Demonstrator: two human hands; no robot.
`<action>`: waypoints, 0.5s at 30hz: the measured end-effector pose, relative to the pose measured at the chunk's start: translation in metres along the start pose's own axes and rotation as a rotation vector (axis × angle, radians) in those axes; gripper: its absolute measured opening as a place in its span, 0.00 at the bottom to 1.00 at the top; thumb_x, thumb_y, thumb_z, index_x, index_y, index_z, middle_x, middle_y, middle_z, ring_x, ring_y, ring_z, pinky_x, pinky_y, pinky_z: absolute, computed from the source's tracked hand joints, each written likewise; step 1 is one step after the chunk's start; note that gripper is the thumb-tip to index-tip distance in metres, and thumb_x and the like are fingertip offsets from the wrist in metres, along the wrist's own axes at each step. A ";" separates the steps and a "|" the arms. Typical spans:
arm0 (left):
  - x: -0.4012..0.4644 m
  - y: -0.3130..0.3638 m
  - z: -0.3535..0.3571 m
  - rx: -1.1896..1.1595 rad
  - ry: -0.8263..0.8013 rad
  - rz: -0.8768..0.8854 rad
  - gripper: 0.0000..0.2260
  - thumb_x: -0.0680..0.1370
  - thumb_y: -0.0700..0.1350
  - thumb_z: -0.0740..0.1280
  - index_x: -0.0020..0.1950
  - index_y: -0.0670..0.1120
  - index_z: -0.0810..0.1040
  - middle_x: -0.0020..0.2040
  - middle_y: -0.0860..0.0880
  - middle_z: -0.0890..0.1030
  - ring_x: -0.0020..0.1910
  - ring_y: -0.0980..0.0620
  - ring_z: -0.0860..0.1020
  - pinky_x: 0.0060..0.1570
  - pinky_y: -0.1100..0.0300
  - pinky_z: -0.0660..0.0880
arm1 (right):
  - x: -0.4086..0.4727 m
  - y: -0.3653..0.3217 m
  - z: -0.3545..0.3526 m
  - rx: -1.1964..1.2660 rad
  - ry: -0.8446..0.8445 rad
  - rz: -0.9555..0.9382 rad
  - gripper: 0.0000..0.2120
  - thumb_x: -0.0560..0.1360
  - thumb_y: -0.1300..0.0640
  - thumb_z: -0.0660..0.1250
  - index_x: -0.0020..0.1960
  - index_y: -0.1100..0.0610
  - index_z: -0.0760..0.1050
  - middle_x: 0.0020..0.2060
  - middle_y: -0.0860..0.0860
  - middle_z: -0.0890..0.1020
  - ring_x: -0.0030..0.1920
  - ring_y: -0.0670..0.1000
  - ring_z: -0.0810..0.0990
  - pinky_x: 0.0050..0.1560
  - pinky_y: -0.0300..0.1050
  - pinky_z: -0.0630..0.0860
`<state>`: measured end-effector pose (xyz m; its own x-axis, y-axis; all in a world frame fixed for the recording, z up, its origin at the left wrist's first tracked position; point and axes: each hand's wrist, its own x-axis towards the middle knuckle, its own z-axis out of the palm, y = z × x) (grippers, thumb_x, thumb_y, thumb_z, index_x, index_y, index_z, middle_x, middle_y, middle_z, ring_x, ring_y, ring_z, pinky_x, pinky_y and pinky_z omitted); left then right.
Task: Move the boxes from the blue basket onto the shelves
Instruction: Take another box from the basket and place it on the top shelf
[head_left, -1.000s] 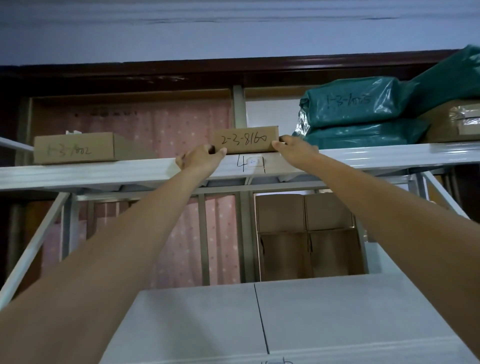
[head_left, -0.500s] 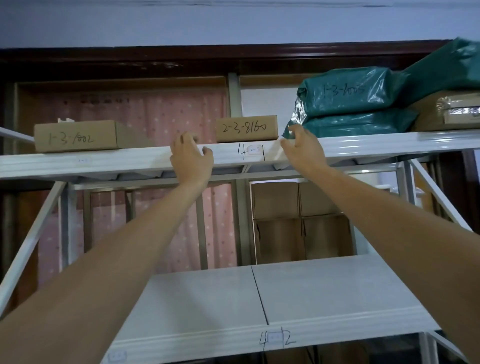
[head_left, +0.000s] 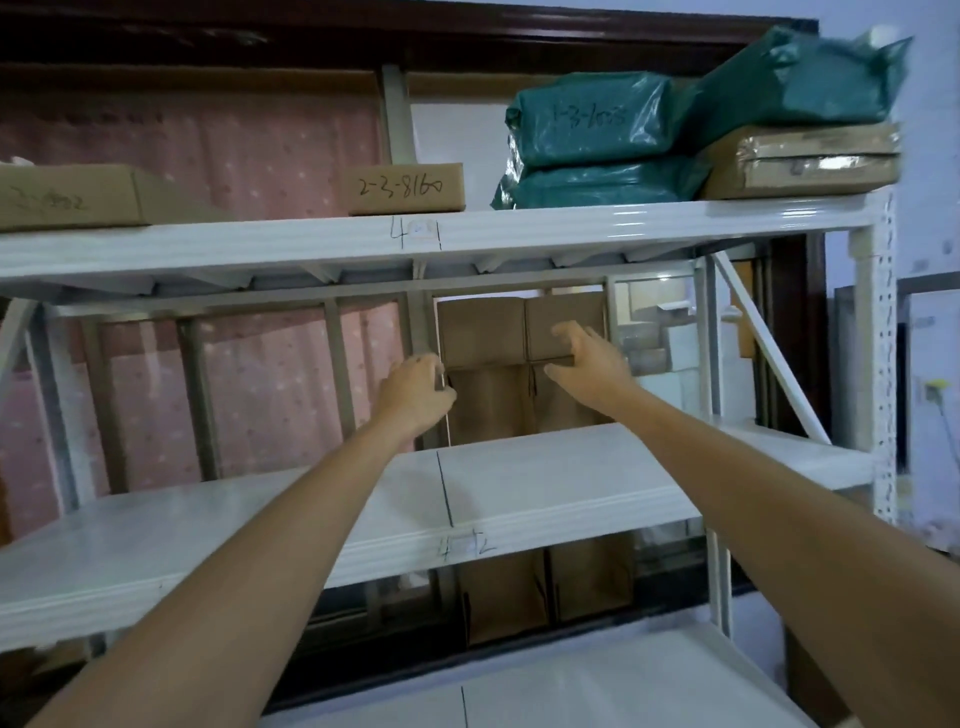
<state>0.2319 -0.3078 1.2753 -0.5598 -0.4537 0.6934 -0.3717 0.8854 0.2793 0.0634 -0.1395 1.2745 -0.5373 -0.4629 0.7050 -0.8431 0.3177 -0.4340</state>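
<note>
Both hands had dropped away from the top shelf (head_left: 571, 228) since the earlier frame, leaving the small box (head_left: 406, 188) marked 2-3-8160 sitting at 12 o'clock on it. The left hand (head_left: 415, 396) hung loosely curled and empty; the right hand (head_left: 589, 356) was spread open, empty too. That flat cardboard box looked light and stiff; gripping both short ends would suit. The blue basket was out of view.

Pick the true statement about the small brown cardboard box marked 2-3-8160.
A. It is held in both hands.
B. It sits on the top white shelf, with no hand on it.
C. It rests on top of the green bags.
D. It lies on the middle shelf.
B: the small brown cardboard box marked 2-3-8160 sits on the top white metal shelf, left of the green plastic bags, while the left hand and right hand hang empty below it.
</note>
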 end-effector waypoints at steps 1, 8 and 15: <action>-0.007 0.011 0.007 0.003 -0.068 -0.004 0.10 0.74 0.45 0.66 0.54 0.44 0.76 0.54 0.45 0.79 0.53 0.44 0.76 0.54 0.50 0.76 | -0.009 0.014 -0.007 0.009 -0.056 0.016 0.26 0.74 0.52 0.69 0.70 0.51 0.66 0.65 0.53 0.74 0.61 0.55 0.76 0.57 0.50 0.76; -0.069 0.120 0.077 -0.074 -0.273 -0.093 0.12 0.75 0.47 0.64 0.56 0.45 0.74 0.52 0.47 0.76 0.50 0.48 0.74 0.47 0.56 0.72 | -0.100 0.134 -0.077 -0.007 -0.277 0.110 0.27 0.75 0.52 0.69 0.71 0.54 0.66 0.66 0.56 0.75 0.64 0.57 0.74 0.63 0.50 0.72; -0.162 0.218 0.173 -0.189 -0.417 -0.205 0.07 0.74 0.44 0.64 0.49 0.43 0.74 0.49 0.45 0.78 0.49 0.46 0.75 0.47 0.54 0.72 | -0.205 0.260 -0.130 -0.102 -0.461 0.191 0.24 0.76 0.55 0.66 0.71 0.56 0.66 0.65 0.58 0.75 0.62 0.59 0.75 0.55 0.45 0.70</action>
<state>0.1131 -0.0588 1.1087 -0.7521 -0.5880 0.2976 -0.3861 0.7591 0.5241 -0.0432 0.1453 1.0899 -0.6558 -0.6980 0.2876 -0.7343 0.5012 -0.4578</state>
